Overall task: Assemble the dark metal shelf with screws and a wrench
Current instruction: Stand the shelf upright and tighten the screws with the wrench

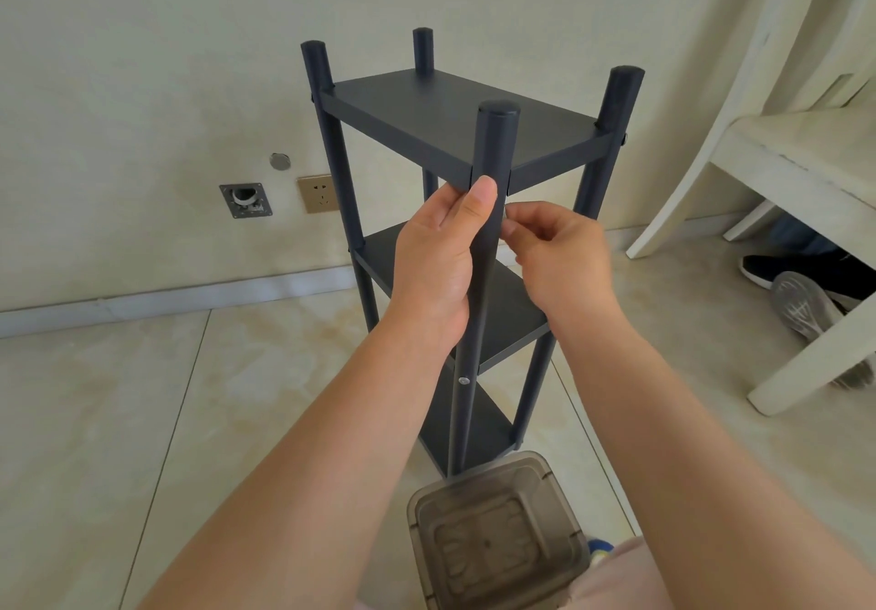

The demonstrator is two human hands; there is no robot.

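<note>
The dark metal shelf [455,121] stands upright on the floor with three tiers and four round posts. My left hand [438,249] grips the near front post [490,239] just under the top tier, thumb up along the post. My right hand [552,249] is at the right side of the same post with its fingertips pinched together against it; what they pinch is too small to make out. A silver screw head [463,379] shows lower on this post, at the middle tier. No wrench is visible.
A translucent brown plastic container [493,538] sits on the tiled floor just in front of the shelf's base. A white chair [782,145] stands at the right, with shoes [796,296] beneath it. Wall sockets [316,192] are behind on the left.
</note>
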